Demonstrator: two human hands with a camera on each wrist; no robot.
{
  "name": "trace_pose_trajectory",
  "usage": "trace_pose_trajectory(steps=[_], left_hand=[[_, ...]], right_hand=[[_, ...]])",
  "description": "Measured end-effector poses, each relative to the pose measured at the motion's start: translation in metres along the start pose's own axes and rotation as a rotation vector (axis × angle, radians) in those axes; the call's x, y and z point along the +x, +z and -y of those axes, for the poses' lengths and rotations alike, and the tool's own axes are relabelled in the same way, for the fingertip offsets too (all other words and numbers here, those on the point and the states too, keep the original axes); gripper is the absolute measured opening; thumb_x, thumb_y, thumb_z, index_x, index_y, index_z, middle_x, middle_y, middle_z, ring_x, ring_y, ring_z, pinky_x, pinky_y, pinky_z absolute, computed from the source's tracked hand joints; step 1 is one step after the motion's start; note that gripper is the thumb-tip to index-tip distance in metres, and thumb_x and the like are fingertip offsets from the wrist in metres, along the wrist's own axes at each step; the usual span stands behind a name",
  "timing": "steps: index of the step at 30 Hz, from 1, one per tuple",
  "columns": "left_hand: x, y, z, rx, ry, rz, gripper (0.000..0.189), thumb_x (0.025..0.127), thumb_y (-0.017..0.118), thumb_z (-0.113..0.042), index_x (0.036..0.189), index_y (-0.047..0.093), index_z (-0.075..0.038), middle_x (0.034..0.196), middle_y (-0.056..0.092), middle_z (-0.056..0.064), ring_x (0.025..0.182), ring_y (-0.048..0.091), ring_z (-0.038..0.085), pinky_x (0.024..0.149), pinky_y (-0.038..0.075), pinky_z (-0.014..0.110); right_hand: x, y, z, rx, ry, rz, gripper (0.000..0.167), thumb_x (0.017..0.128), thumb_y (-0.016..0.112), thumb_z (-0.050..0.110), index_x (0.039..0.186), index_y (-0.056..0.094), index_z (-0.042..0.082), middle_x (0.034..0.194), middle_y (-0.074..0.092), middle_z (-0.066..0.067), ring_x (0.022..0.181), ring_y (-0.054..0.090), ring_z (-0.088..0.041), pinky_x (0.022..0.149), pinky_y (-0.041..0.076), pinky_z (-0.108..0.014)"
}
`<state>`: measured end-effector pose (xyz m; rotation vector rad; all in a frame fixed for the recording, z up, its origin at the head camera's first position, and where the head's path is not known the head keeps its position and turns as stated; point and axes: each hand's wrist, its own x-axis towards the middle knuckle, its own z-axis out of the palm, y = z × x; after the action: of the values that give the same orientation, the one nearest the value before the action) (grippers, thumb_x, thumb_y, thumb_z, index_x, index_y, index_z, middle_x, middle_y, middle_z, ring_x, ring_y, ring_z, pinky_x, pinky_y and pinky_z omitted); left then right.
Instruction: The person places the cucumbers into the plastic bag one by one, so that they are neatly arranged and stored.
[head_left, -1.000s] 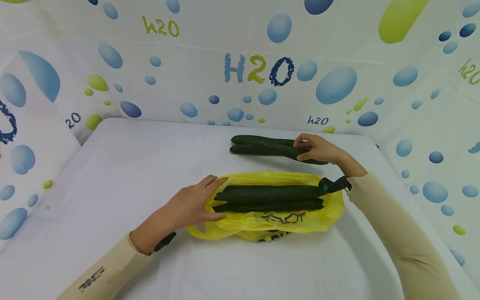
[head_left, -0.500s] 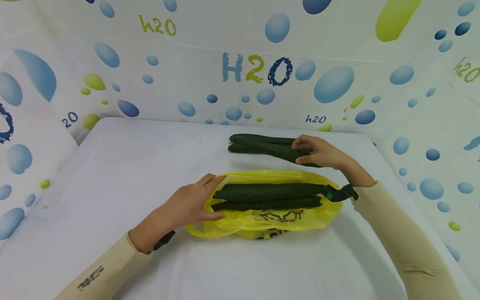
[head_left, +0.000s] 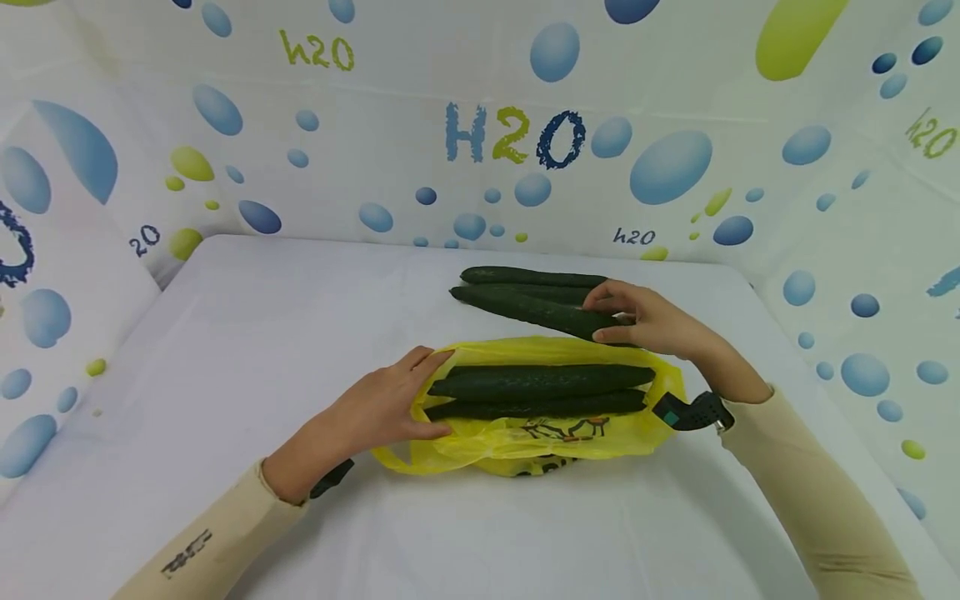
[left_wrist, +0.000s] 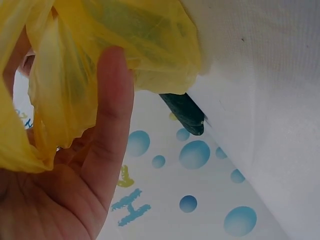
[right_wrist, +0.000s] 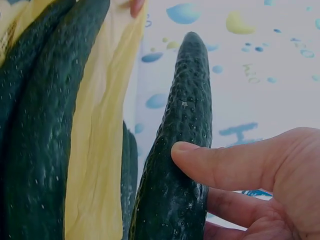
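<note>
In the head view a yellow plastic bag [head_left: 652,433] lies on its side, its mouth facing up and cucumbers [head_left: 540,383] lying lengthwise inside. My left hand [head_left: 382,400] holds the bag's left end, thumb and fingers spread at the rim. In the left wrist view, yellow plastic passes between the thumb [left_wrist: 115,95] and the fingers. Just behind the bag, my right hand [head_left: 645,317] pinches the right part of a dark green cucumber [head_left: 525,308]. The right wrist view shows the thumb [right_wrist: 215,162] across this bumpy cucumber [right_wrist: 180,110], with fingers on its far side.
Behind the held cucumber, two more cucumbers [head_left: 525,275] lie on the white-covered table [head_left: 300,308], partly overlapped by it. A white backdrop [head_left: 405,83] with blue and green drops rises at the table's back and sides. Dark straps [head_left: 693,411] sit at the wrists.
My right hand has drawn one cucumber away from the other two, toward the bag and slightly tilted. The left hand has stayed at the bag's end.
</note>
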<state>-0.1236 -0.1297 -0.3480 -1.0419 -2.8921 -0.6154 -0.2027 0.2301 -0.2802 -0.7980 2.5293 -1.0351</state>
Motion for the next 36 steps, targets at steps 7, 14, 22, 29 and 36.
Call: trace_pose_trajectory(steps=[7, 14, 22, 29, 36], left_hand=[[0.000, 0.002, 0.000, 0.005, -0.006, -0.002, 0.086, 0.079, 0.080, -0.041, 0.143, 0.041, 0.001, 0.130, 0.049, 0.019, 0.069, 0.062, 0.019, 0.067, 0.056, 0.033], [0.000, 0.003, 0.000, 0.014, -0.002, 0.005, 0.086, 0.080, 0.079, -0.042, 0.143, 0.041, 0.001, 0.130, 0.048, 0.018, 0.071, 0.061, 0.019, 0.068, 0.056, 0.033], [0.000, 0.006, -0.002, 0.010, -0.028, 0.030, 0.086, 0.079, 0.080, -0.042, 0.141, 0.042, 0.003, 0.133, 0.048, 0.023, 0.081, 0.066, 0.027, 0.076, 0.057, 0.039], [-0.002, 0.009, -0.001, -0.013, 0.012, -0.014, 0.083, 0.077, 0.082, -0.040, 0.139, 0.046, 0.001, 0.129, 0.051, 0.018, 0.086, 0.066, 0.024, 0.076, 0.057, 0.038], [-0.005, 0.011, 0.001, -0.111, 0.019, -0.008, 0.086, 0.079, 0.082, -0.036, 0.144, 0.041, 0.001, 0.131, 0.048, 0.014, 0.078, 0.063, 0.018, 0.076, 0.055, 0.038]], right_hand=[[-0.010, 0.008, 0.007, -0.023, -0.040, -0.020, 0.032, 0.092, 0.066, 0.004, 0.121, 0.053, 0.001, 0.127, 0.055, -0.018, 0.128, 0.049, -0.042, 0.101, 0.038, -0.062], [-0.019, 0.019, 0.014, -0.005, -0.068, -0.025, 0.031, 0.090, 0.067, 0.003, 0.119, 0.055, 0.002, 0.124, 0.057, -0.015, 0.124, 0.053, -0.040, 0.098, 0.042, -0.059], [-0.030, 0.036, 0.014, 0.100, -0.093, 0.060, 0.031, 0.089, 0.068, 0.003, 0.118, 0.055, 0.003, 0.120, 0.057, -0.012, 0.120, 0.056, -0.036, 0.095, 0.048, -0.045], [-0.036, 0.052, 0.015, 0.095, -0.126, 0.094, 0.030, 0.091, 0.068, 0.008, 0.119, 0.057, 0.007, 0.123, 0.058, -0.009, 0.119, 0.057, -0.030, 0.095, 0.048, -0.040], [-0.040, 0.070, 0.007, 0.098, -0.168, 0.129, 0.029, 0.092, 0.067, 0.009, 0.119, 0.057, 0.005, 0.121, 0.061, -0.010, 0.116, 0.059, -0.025, 0.090, 0.049, -0.034]])
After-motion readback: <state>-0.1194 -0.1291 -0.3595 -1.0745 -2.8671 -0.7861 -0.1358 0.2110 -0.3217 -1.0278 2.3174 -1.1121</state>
